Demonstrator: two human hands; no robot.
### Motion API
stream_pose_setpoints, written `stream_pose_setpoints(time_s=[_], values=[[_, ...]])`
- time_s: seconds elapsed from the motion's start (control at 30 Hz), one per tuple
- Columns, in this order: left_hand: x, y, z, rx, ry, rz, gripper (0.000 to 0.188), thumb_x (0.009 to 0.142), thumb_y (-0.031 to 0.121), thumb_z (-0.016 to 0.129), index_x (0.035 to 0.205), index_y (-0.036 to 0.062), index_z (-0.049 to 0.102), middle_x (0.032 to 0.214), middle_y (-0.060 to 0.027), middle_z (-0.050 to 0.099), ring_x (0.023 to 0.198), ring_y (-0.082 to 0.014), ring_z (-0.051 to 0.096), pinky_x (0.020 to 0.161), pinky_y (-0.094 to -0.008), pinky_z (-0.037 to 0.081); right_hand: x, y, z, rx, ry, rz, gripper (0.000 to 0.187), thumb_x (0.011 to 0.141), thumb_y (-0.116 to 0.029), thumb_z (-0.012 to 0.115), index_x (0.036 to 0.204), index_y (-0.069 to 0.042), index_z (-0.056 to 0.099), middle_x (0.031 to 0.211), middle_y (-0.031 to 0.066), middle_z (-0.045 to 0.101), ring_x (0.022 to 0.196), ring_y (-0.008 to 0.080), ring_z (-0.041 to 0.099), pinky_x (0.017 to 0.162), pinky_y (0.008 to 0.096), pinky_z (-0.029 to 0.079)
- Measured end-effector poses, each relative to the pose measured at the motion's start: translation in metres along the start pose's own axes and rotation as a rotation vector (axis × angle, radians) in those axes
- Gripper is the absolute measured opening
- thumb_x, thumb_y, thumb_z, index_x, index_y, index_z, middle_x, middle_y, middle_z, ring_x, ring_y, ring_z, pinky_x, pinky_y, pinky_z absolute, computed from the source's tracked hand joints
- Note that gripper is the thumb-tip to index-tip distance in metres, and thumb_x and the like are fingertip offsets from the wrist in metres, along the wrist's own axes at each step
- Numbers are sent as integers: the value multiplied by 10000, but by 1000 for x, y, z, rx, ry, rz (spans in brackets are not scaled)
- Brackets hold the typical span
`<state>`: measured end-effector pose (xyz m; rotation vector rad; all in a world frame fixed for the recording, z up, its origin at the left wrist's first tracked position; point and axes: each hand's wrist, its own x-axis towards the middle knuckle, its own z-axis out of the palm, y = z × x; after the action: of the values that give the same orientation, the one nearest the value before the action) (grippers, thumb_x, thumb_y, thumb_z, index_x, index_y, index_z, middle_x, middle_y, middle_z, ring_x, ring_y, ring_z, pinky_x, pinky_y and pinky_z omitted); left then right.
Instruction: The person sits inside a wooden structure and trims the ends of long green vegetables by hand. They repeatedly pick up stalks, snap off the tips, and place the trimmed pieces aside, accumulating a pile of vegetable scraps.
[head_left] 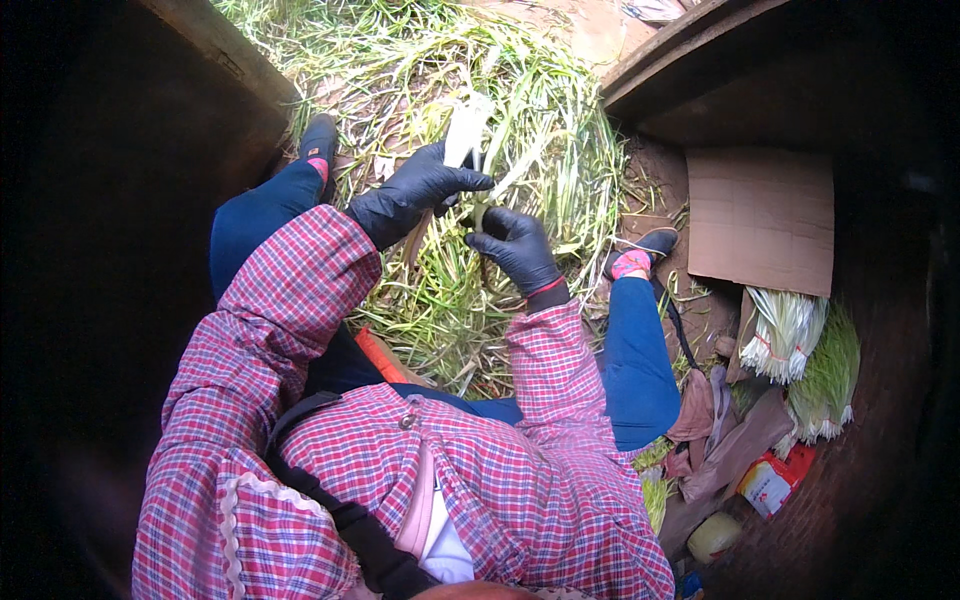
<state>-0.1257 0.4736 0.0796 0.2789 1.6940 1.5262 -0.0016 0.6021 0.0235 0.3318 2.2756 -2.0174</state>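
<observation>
- Head view, my end: both hands in black rubber gloves are up over the heap of loose green stalks on the ground between my knees.
- Left hand is clenched round the pale, white-stemmed green onion stalk, which stands upright just above the heap.
- Right hand pinches the lower part of that same stalk, fingers curled; the two hands nearly touch.
- Done so far, I'd guess: two tied bundles of trimmed white-and-green stalks lie off to my right, below a flat brown cardboard sheet.
- Still left, by the look of it: a lot. The loose heap is far bigger than the bundled lot.
- Red and white packet lies near the bundles.
</observation>
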Motion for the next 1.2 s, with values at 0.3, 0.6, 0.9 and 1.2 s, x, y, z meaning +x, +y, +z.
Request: stream_pose_setpoints(time_s=[0.3,0.6,0.9,1.2], values=[[7,-3,-10,-92,127,35,190,709,155,702,796,60,562,558,15,508,379,-69,414,356,-203,293,3,17,8,511,234,30,161,824,-177,596,860,-22,624,677,21,598,524,77,536,491,209,436],[-3,25,-25,-208,185,129,216,707,135,712,855,42,585,569,4,538,382,-54,435,326,-186,284,-16,54,-46,-516,29,549,283,733,-309,654,835,-45,667,781,126,646,700,195,616,670,308,475],[-9,25,-19,-100,6,141,233,715,199,714,858,51,604,581,17,544,420,-36,443,370,-173,316,36,-42,1,561,-192,-21,182,792,-127,619,932,-10,611,705,33,618,519,66,508,449,186,386],[-5,30,-31,-313,152,215,240,788,206,644,926,16,596,744,-40,644,548,-65,561,396,-169,346,0,49,11,122,180,-15,102,811,-144,563,810,-42,570,652,66,577,534,160,541,494,278,449]])
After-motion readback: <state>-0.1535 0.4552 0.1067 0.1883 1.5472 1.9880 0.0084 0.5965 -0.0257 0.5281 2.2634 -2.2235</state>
